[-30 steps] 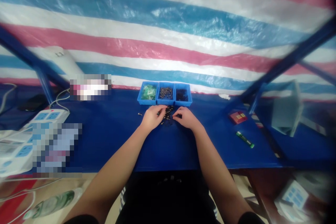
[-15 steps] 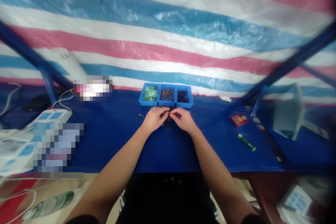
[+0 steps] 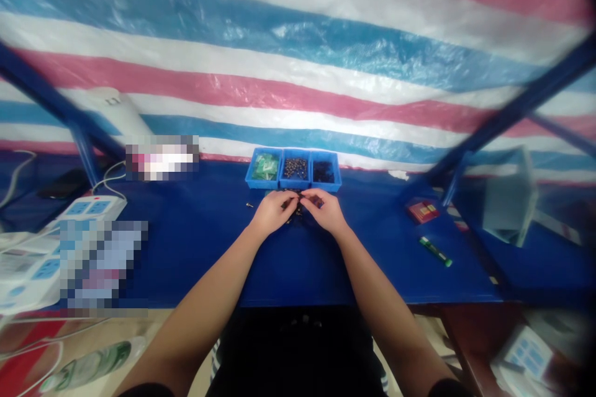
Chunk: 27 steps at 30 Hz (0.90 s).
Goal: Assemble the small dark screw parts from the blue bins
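My left hand [image 3: 274, 209] and my right hand [image 3: 325, 208] meet fingertip to fingertip over the blue table [image 3: 298, 267]. Both are closed in a pinch, and whatever lies between the fingers is too small to make out. Beneath them is a pile of small dark and brass-coloured parts [image 3: 298, 213], partly covered by the fingers. Just beyond stand three joined blue bins: the left bin [image 3: 263, 185] holds green and clear pieces, the middle bin [image 3: 295, 185] small metallic parts, the right bin [image 3: 326, 187] black pieces. One small loose metal part [image 3: 249, 205] lies left of my left hand.
To the right lie a red box [image 3: 422, 211] and a green tube-like packet [image 3: 435, 251]. White power strips [image 3: 93, 208] with cables and a blurred-out item occupy the left. Blue frame bars [image 3: 512, 105] slant up both sides before a striped sheet [image 3: 298, 87].
My hands stay together over the pile, with only slight finger movement. The whole view has shifted very slightly.
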{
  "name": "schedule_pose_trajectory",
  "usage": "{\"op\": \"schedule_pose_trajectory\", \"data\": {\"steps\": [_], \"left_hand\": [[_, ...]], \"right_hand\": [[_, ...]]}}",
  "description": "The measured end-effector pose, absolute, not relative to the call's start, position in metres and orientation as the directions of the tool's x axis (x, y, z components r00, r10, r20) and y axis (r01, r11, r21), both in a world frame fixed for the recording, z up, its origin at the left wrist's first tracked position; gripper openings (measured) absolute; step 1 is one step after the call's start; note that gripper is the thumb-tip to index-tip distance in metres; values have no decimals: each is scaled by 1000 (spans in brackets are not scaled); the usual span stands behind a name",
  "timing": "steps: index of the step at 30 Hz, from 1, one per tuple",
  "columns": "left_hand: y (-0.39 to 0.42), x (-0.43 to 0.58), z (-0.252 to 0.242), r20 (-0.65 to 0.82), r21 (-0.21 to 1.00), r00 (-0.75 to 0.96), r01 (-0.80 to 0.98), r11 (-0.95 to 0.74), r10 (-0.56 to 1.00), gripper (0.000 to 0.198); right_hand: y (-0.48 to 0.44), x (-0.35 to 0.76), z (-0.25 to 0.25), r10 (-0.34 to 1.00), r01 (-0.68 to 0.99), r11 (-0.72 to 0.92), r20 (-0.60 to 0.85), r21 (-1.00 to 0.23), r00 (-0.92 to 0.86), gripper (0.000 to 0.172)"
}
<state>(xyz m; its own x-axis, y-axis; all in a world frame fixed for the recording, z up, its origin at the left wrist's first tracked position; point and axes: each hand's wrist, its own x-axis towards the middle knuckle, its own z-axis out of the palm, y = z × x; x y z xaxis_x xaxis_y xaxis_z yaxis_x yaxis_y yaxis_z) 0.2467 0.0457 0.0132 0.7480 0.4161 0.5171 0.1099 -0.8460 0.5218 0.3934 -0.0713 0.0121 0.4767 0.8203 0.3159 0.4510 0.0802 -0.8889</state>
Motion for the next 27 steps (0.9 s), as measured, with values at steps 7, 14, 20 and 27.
{"op": "schedule_pose_trajectory", "data": {"steps": [7, 14, 20, 27], "left_hand": [[45, 245, 16, 492, 542, 743, 146, -827, 454, 18], [45, 245, 13, 471, 584, 729, 164, -795, 496, 22], [44, 246, 13, 439, 584, 739, 197, -787, 511, 23], [44, 246, 13, 440, 578, 742, 198, -792, 506, 25]], "right_hand": [[-72, 394, 11, 805, 457, 115, 353, -882, 477, 24], [-70, 396, 5, 798, 441, 99, 336, -892, 500, 23], [-70, 395, 6, 795, 426, 96, 327, -899, 511, 23], [-69, 395, 2, 794, 414, 98, 322, -905, 516, 27]]}}
